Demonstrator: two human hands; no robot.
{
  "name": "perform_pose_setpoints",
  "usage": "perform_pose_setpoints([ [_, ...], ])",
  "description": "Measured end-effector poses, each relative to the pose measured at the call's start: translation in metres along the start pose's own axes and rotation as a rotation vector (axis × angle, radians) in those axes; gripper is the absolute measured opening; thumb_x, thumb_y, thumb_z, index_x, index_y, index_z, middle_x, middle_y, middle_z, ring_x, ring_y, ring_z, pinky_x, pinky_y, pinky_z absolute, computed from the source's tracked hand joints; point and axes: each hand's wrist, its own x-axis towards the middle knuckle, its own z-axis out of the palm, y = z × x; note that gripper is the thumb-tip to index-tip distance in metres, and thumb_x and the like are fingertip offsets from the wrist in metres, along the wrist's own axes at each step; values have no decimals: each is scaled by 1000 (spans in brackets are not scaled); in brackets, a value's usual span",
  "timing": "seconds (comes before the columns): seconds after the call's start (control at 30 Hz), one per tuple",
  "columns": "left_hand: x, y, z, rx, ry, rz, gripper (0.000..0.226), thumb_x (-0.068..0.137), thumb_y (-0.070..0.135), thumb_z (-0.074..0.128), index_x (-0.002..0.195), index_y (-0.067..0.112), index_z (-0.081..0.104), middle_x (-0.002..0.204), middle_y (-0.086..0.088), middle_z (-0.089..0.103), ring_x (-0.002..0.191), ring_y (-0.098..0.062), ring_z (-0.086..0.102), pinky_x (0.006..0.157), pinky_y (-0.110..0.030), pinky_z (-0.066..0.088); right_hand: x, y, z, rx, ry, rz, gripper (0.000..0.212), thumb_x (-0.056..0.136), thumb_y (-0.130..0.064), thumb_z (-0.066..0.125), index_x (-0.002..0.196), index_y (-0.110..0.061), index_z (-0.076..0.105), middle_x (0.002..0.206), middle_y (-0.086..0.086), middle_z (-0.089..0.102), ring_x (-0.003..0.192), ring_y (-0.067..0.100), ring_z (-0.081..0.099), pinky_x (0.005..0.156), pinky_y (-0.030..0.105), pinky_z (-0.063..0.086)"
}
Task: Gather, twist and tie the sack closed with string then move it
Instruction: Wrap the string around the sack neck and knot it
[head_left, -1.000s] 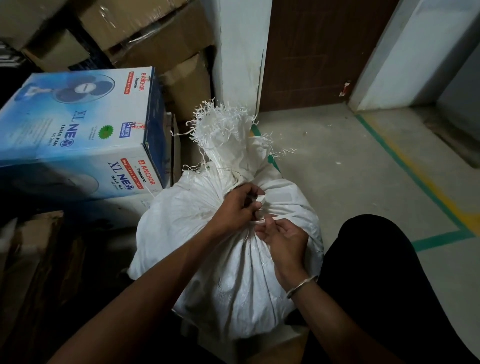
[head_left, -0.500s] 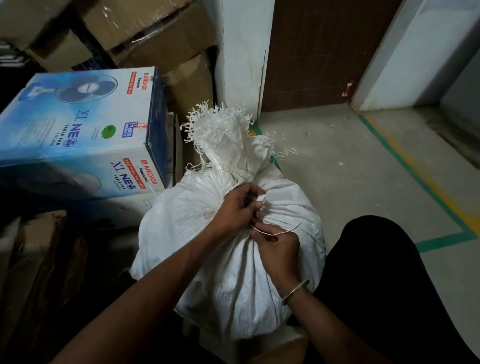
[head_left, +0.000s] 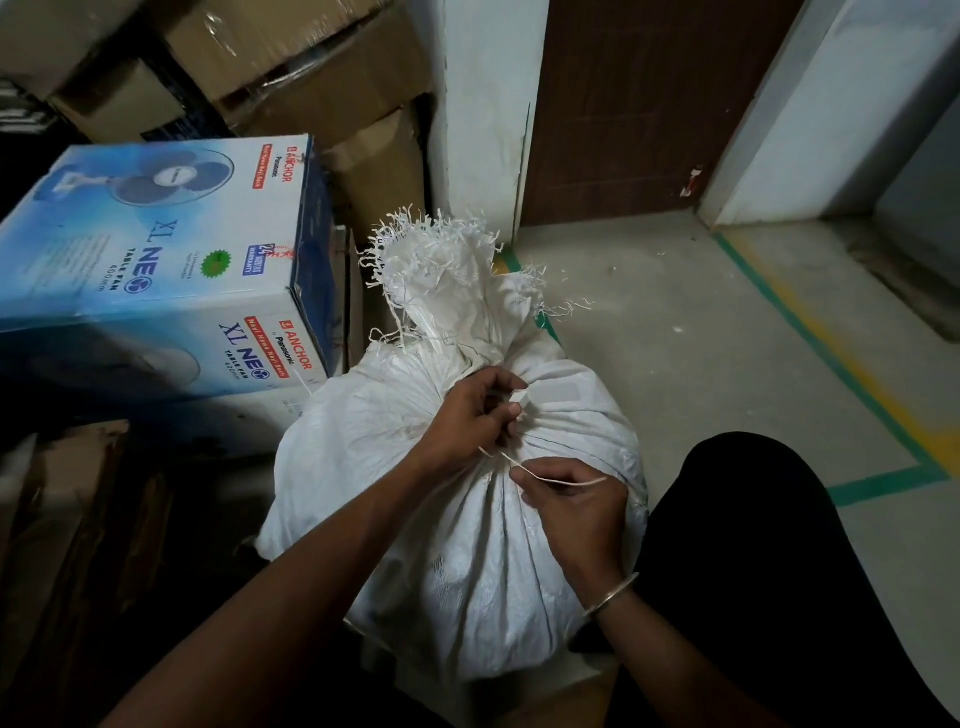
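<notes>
White woven plastic sack (head_left: 467, 571) stood on the grey concrete floor (head_left: 701, 364), just beside a blue cardboard fan box (head_left: 156, 270). Left hand (head_left: 467, 421) pinched the thin pale string (head_left: 550, 477) against the gathered neck, seemingly to hold the twist; right hand (head_left: 576, 499) had its grip clamped on the free end, probably to tighten the knot.

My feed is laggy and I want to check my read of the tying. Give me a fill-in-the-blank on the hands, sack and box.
The left hand grips the gathered neck of the ____ sack.
The right hand, pinching the string, wears a bangle on its ____.
The blue box beside the sack pictures a table ____.
Missing words: white; wrist; fan.
</notes>
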Motion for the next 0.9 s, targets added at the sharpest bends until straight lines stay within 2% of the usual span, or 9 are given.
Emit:
perform_pose_setpoints([
  [0.13, 0, -2, 3, 10, -7, 2, 27, 99, -8, 60, 105, 18, 65, 77, 1, 66, 60, -10, 65, 55, -29, 57, -3, 0, -5, -6, -14, -30, 12, 73, -5, 88, 74, -10, 78, 77, 4, 76, 73, 22, 74, 69, 53, 61],
  [0.23, -1, -2, 1, -10, -9, 6, 24, 99, -9, 59, 108, 13, 65, 77, -2, 66, 60, -11, 65, 55, -28, 57, -5, 1, -7, -12, -22, -137, 11, 77, -5, 86, 78, -14, 79, 84, 2, 76, 80, 24, 74, 67, 55, 60],
  [0.4, -1, -3, 3, -21, -11, -1, 24, 99, -10, 58, 107, 13, 64, 81, -6, 65, 59, -10, 65, 54, -28, 56, -7, -2, -12, -55, 7, -239, 14, 78, -3, 85, 82, -15, 80, 87, -3, 76, 83, 23, 75, 71, 55, 60],
  [0.57, 0, -5, 2, -28, -12, 0, 27, 99, -11, 57, 106, 14, 64, 85, -7, 64, 59, -10, 64, 57, -27, 57, -10, -13, -18, -92, 44, -276, 13, 74, 0, 86, 78, -11, 80, 82, -4, 77, 82, 15, 75, 78, 40, 61],
  [0.67, 0, -6, 2, -35, -21, 2, 27, 99, -11, 58, 106, 15, 64, 85, -7, 63, 61, -12, 65, 60, -32, 58, -10, -15, -18, -82, 41, -243, 13, 77, 3, 82, 81, -9, 80, 84, -4, 78, 84, 12, 75, 82, 33, 60],
  [0.8, 0, -6, 2, -54, -22, 2, 27, 99, -12, 57, 106, 14, 64, 83, -8, 62, 59, -10, 64, 59, -27, 58, -13, -18, -18, -107, 26, -262, 13, 83, 4, 77, 87, -8, 81, 91, -6, 78, 92, 8, 73, 87, 19, 54],
  [0.9, 0, -8, 2, -55, -23, 0, 25, 99, -12, 57, 107, 12, 63, 84, -10, 61, 60, -11, 63, 59, -30, 59, -14, -20, -18, -83, 66, -271, 12, 81, 5, 79, 86, -7, 80, 88, -3, 78, 88, 9, 74, 85, 20, 56],
])
